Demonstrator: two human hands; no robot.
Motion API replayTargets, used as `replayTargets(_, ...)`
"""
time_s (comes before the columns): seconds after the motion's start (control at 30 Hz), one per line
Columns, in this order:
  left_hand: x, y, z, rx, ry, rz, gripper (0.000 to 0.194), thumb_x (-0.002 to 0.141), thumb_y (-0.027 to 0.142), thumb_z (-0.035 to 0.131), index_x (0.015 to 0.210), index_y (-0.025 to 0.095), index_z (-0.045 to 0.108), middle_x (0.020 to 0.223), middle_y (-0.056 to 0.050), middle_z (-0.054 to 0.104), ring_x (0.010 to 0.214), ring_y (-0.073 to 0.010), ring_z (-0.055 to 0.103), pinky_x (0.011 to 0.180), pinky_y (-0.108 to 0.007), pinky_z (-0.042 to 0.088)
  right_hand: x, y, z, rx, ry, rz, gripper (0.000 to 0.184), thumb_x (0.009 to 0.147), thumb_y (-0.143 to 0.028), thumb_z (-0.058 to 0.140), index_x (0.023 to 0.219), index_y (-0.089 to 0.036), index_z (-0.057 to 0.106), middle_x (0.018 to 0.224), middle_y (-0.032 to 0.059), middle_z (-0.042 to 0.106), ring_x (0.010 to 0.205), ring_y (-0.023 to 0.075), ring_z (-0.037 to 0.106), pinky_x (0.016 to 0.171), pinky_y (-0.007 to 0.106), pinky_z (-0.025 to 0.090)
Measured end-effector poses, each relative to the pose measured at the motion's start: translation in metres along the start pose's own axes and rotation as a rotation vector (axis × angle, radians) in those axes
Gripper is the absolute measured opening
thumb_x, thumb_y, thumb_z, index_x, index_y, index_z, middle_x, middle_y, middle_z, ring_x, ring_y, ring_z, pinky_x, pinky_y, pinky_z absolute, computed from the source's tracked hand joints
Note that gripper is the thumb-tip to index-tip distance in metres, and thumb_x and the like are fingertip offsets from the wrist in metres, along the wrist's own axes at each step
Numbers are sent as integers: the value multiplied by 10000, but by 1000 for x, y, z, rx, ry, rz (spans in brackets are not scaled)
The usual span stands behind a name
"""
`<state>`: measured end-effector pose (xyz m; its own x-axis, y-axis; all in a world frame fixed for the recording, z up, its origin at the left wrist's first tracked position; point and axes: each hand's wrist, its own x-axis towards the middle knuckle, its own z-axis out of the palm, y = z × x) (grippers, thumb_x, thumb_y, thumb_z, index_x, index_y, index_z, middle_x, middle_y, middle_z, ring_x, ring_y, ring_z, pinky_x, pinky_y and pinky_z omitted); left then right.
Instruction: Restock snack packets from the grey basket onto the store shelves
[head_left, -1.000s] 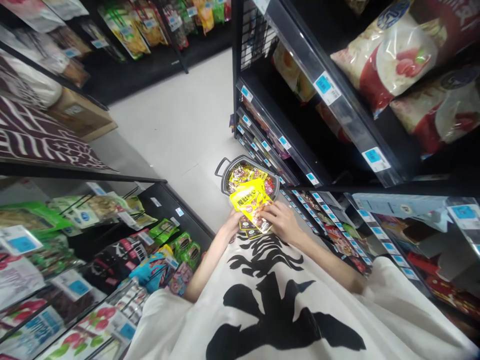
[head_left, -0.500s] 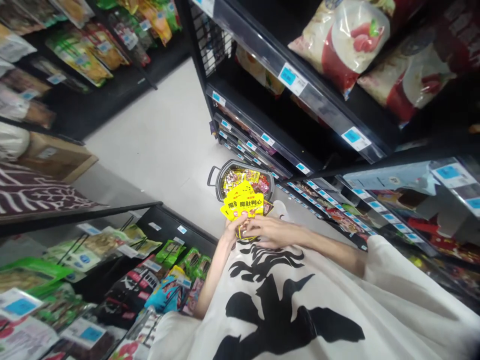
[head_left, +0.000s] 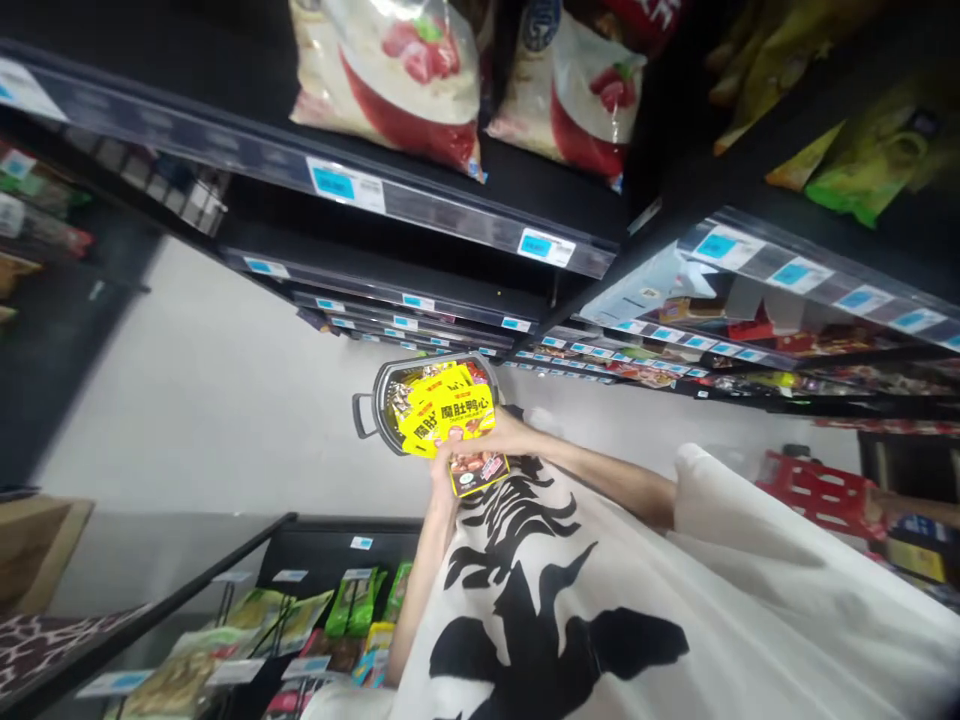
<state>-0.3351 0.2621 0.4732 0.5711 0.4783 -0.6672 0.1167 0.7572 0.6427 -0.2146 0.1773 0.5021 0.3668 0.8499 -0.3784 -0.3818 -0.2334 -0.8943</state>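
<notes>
A fan of yellow packets (head_left: 466, 408) is in front of the person's shirt (head_left: 637, 570), overlapping the near rim of a grey basket (head_left: 383, 420) that has more packets inside. The left hand (head_left: 444, 470) has its fingers clamped on the fan's lower edge, the thumb across the front. The right hand (head_left: 511, 436) meets the fan's right edge; its fingertips are hidden behind the packets, so I cannot tell how tightly they close.

The basket's handle (head_left: 361, 416) juts left over pale floor (head_left: 225, 400), which stretches wide on that side as far as a cardboard box (head_left: 37, 550). Beyond the basket's far rim, the shelf unit (head_left: 450, 225) stands near, its front edges lined with price tags. A hanging rack (head_left: 330, 540) borders the floor just beside the left forearm.
</notes>
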Motion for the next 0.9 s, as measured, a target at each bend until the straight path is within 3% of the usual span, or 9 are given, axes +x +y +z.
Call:
replayTargets(0.1, 4, -4, 27, 206, 11, 107, 597, 819, 616, 754, 1220, 175, 723, 1136, -115, 784, 1147, -337, 738, 1078, -494, 561, -5, -4, -35, 127, -49, 10, 590, 652, -367, 944, 1179, -177, 757, 1137, 57, 795, 1109, 254, 734, 1045, 419, 567)
replayTargets(0.2, 4, -5, 53, 522, 21, 339, 598, 878, 601, 731, 1315, 196, 680, 1358, -149, 697, 1413, -353, 568, 1259, -528, 370, -19, -7, -63, 224, -8, 71, 582, 580, -329, 970, 1103, -170, 771, 1073, 45, 807, 1050, 244, 749, 1010, 400, 583)
replayTargets(0.3, 0, 2, 81, 627, -47, 568, 731, 852, 558, 786, 1459, 217, 567, 1522, -163, 571, 1522, -355, 440, 1309, -539, 263, -36, -6, -81, 379, -20, 211, 548, 547, -350, 973, 1020, -161, 774, 1000, 56, 815, 972, 249, 766, 946, 394, 604)
replayTargets(0.47, -11, 19, 121, 414, -382, 716, 860, 803, 518, 847, 1543, 290, 474, 1600, -147, 506, 1506, -356, 466, 1265, -509, 362, -65, -5, -111, 474, -235, 363, 530, 571, -310, 967, 1026, -141, 754, 998, 82, 816, 898, 244, 779, 904, 400, 619)
replayTargets(0.53, -15, 16, 132, 379, -435, 666, 738, 811, 486, 846, 1463, 278, 569, 1520, -144, 593, 1441, -350, 542, 1221, -508, 423, -75, -2, -122, 461, -297, 373, 546, 551, -267, 975, 1033, -145, 749, 1021, 86, 816, 894, 241, 782, 891, 383, 624)
replayTargets(0.6, -18, 6, 140, 385, -404, 622, 475, 818, 456, 840, 1226, 243, 722, 1294, -122, 733, 1311, -330, 651, 1161, -492, 486, -87, 5, -126, 470, -289, 374, 566, 529, -247, 978, 1034, -148, 743, 1023, 86, 817, 888, 237, 783, 864, 359, 626)
replayTargets(0.67, -23, -9, 143, 388, -333, 616, 254, 813, 428, 844, 948, 224, 776, 1035, -83, 792, 1150, -303, 735, 1101, -471, 531, -101, 16, -121, 500, -234, 360, 575, 522, -245, 972, 1035, -139, 734, 1000, 82, 817, 884, 236, 781, 844, 346, 624)
replayTargets(0.73, -33, -27, 138, 373, -238, 657, 207, 789, 407, 861, 783, 221, 767, 881, -53, 791, 1005, -278, 773, 1040, -451, 567, -116, 29, -109, 529, -156, 316, 558, 543, -244, 958, 1035, -128, 719, 968, 69, 812, 895, 239, 777, 844, 346, 621)
replayTargets(0.9, -83, -68, 91, 457, 36, 773, 91, 775, 312, 877, 763, 242, 819, 826, -29, 805, 849, -241, 775, 953, -408, 601, -156, 69, -64, 547, -82, 218, 544, 563, -206, 946, 1040, -143, 692, 956, 44, 801, 958, 259, 772, 876, 359, 622)
